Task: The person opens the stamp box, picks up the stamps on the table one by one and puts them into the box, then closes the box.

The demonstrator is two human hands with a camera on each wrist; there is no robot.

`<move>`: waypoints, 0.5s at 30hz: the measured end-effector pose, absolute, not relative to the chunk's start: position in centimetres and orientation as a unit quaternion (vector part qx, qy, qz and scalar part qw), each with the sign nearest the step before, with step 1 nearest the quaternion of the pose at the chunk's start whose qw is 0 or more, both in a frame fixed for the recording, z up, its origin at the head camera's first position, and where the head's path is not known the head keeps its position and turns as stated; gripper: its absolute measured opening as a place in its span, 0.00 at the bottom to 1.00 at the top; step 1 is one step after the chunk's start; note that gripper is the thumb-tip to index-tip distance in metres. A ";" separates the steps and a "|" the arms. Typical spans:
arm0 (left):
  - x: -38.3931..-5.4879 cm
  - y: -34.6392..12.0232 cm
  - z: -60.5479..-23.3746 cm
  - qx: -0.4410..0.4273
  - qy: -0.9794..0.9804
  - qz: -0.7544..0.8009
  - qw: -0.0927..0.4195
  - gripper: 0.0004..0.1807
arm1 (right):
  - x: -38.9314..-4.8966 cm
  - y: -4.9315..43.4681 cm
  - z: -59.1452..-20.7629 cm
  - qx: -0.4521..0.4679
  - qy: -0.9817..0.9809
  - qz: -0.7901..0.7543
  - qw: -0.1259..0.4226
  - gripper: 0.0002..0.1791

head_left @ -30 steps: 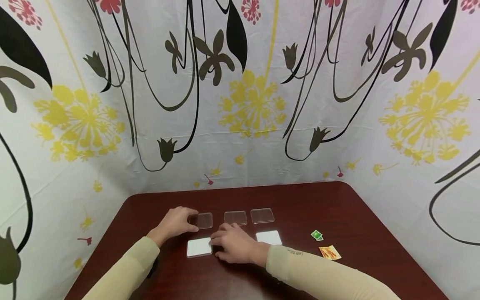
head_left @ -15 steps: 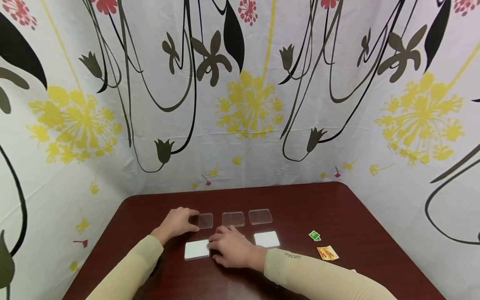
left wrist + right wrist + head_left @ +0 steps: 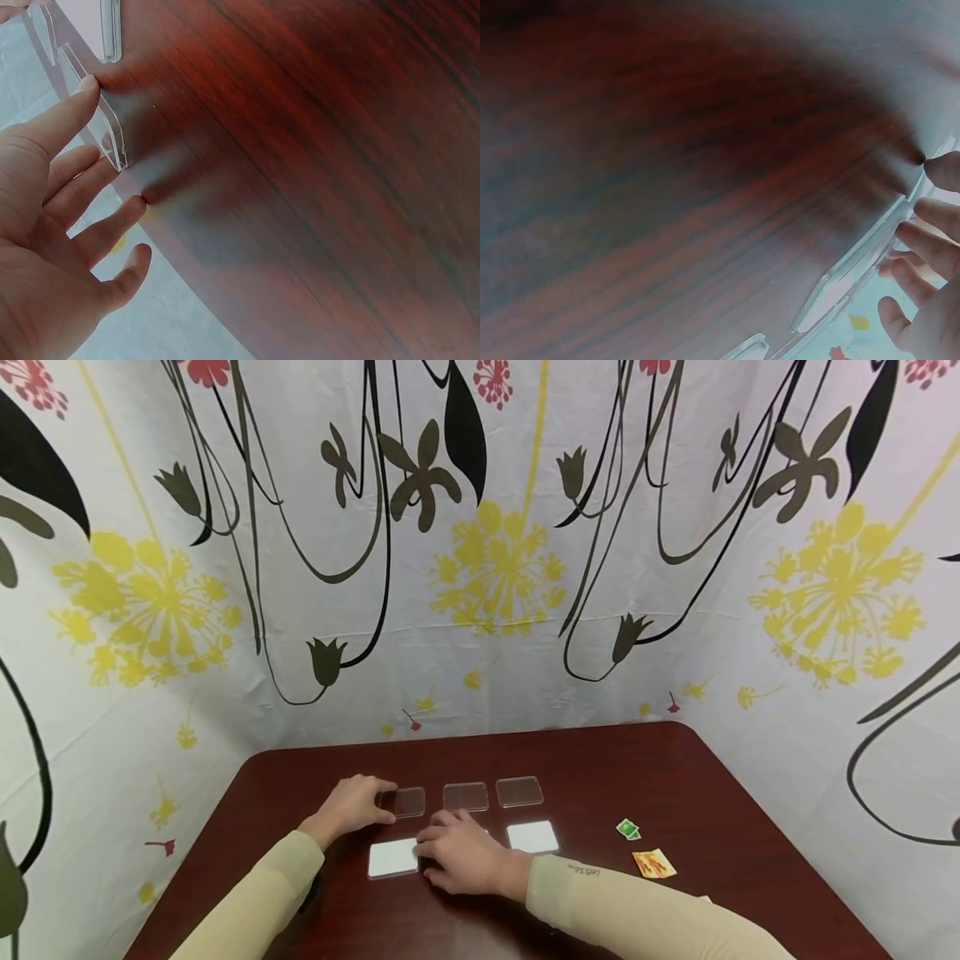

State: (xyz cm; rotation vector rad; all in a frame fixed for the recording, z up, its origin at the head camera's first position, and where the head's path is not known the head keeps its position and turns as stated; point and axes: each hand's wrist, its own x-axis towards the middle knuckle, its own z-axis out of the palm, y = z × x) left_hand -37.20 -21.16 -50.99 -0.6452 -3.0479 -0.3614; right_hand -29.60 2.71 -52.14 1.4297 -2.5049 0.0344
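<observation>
While the left hand [image 3: 348,807] pinches a clear case [image 3: 410,802], fingers apart, the right hand [image 3: 468,857] is by a white case [image 3: 392,858]; I cannot tell its hold.

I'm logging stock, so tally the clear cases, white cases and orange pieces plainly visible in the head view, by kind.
Clear cases: 3
White cases: 2 (the right hand may hide another)
Orange piece: 1
Total: 6 in plain view

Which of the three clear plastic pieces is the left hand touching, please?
The leftmost clear piece: the left hand grips its left end, while the middle piece and right piece lie apart from that hand.
</observation>
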 end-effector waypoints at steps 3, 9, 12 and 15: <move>-37.0 -21.2 -50.8 -0.202 -0.971 -0.125 -0.005 0.33 | -29.6 2.6 -52.0 0.491 -0.862 0.018 0.126 0.18; -36.9 -21.3 -49.8 -0.192 -0.967 -0.170 -0.004 0.34 | -30.2 2.8 -51.2 0.477 -0.868 0.019 0.136 0.21; -36.7 -21.2 -49.3 -0.195 -0.963 -0.184 0.000 0.34 | -30.5 3.2 -50.7 0.470 -0.872 0.016 0.136 0.21; -36.4 -20.9 -48.9 -0.202 -0.961 -0.187 0.004 0.34 | -30.8 3.9 -50.3 0.466 -0.875 0.014 0.131 0.21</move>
